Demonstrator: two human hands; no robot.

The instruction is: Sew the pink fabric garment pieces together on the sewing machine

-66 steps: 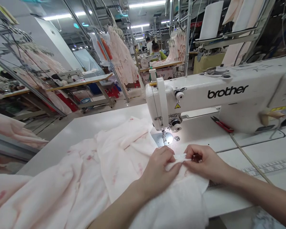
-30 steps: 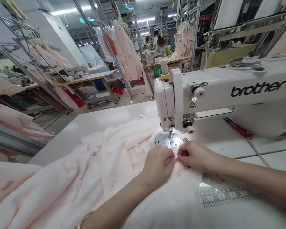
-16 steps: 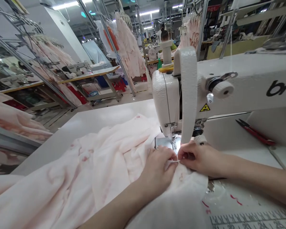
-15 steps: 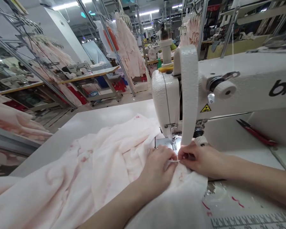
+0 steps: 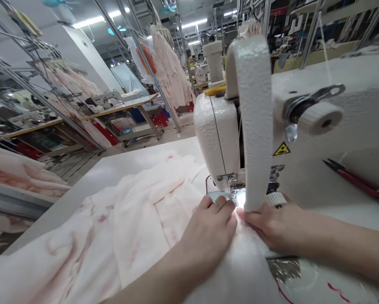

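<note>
Pale pink fabric [image 5: 139, 211] with faint darker pink marks lies in folds over the sewing table and runs up to the white sewing machine [image 5: 221, 139]. My left hand [image 5: 208, 236], a ring on one finger, is closed on the fabric just in front of the lit presser foot [image 5: 234, 194]. Close to its right, my right hand [image 5: 272, 223] grips the fabric edge, fingertips nearly meeting those of the left. Its thumb and finger lie below the machine's white front guard [image 5: 255, 126]. The fabric between the fingertips is mostly hidden.
Red-handled thread snips [image 5: 357, 177] lie on the table right of the needle area. A white tabletop [image 5: 120, 164] extends to the left. Beyond are metal rails, hanging pink garments [image 5: 170, 67] and another sewing table [image 5: 123, 103].
The view has moved closer to the machine. My hands have gone from pinching a raised fabric edge to lying lower on the fabric, nearer the presser foot.
</note>
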